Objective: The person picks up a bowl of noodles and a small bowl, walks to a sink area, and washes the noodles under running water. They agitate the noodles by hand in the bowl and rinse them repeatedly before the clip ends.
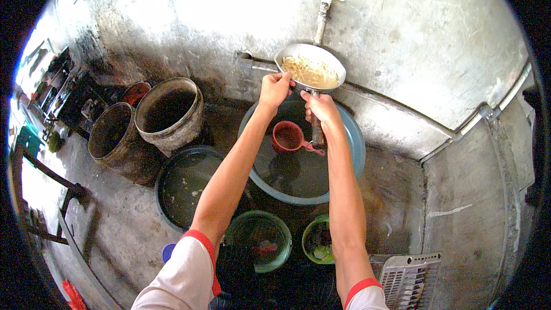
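Note:
Both hands hold up a metal saucepan [338,62] above a large blue basin [284,196]. Inside the pan are pale, thin strips of food [306,70] in cloudy liquid. My left hand [275,88] pinches the near left rim, thumb toward the inside. Around the upper part of the pan's dark handle [317,131], where it joins the bowl, my right hand [320,105] is closed. Below, a red plastic dipper [287,136] sits in the basin, which seems to hold water. The fingers under the pan are partly hidden.
A pipe tap [326,4] runs up the concrete wall behind the pan. Two sooty pots [170,131] stand to the left, beside a dark basin [189,193]. Nearer me are a green bowl [258,262], a smaller green container [320,252] and a plastic rack [407,277].

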{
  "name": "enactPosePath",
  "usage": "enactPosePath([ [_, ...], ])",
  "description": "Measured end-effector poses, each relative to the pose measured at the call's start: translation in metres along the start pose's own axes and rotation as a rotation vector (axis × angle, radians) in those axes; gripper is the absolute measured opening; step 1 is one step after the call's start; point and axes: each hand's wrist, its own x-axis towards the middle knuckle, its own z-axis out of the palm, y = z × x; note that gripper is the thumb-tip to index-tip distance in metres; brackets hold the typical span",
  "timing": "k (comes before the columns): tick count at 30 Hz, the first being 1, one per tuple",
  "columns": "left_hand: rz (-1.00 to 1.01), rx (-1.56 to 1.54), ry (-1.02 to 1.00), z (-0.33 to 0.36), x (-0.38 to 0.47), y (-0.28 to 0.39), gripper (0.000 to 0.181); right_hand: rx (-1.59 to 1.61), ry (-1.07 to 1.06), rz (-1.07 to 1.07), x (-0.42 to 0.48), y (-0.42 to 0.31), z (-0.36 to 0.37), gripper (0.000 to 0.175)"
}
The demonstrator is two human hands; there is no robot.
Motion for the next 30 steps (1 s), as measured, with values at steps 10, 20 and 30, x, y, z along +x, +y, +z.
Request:
enactPosePath([
  [10, -0.020, 0.056, -0.043, -0.0027, -0.0018, 0.0028, 0.034, -0.079, 0.037, 0.019, 0.0039, 0.0048, -0.0024, 0.029],
  [20, -0.048, 0.058, -0.036, -0.0030, -0.0015, 0.0028, 0.032, -0.076, 0.034, 0.021, 0.0063, 0.0075, -0.0031, 0.030],
  [30, -0.056, 0.075, -0.021, -0.0043, -0.0071, 0.0092, 0.030, -0.071, -0.024, 0.055, 0.0020, 0.0053, -0.0031, 0.022],
])
